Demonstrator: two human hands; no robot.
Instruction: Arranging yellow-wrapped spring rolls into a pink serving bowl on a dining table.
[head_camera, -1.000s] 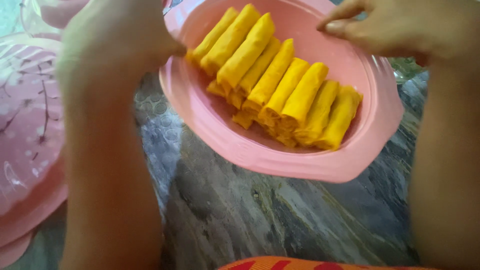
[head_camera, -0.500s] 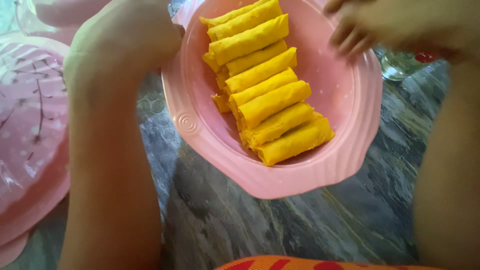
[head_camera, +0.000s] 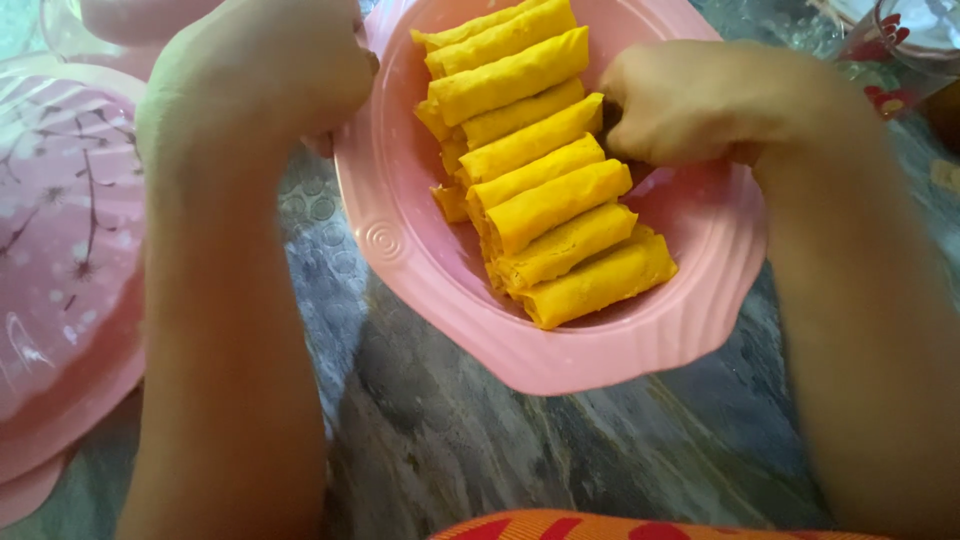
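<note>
Pink bowl sits on the marbled grey floor, toward its far edge. Inside: a row of yellow rolls, laid side by side and touching, running from the bowl's far rim to its near side; a few shorter pieces show beneath them on the left.

Left hand rests at the bowl's far-left rim, fingers curled closed over the edge; cannot tell how firmly it grips.

Right hand is inside the bowl on the right, fingers bent inward against the right ends of the middle rolls; whether it pinches one cannot be told.

Pink patterned lid lies at the floor's left edge. Clear glass stands at the far-right corner.
</note>
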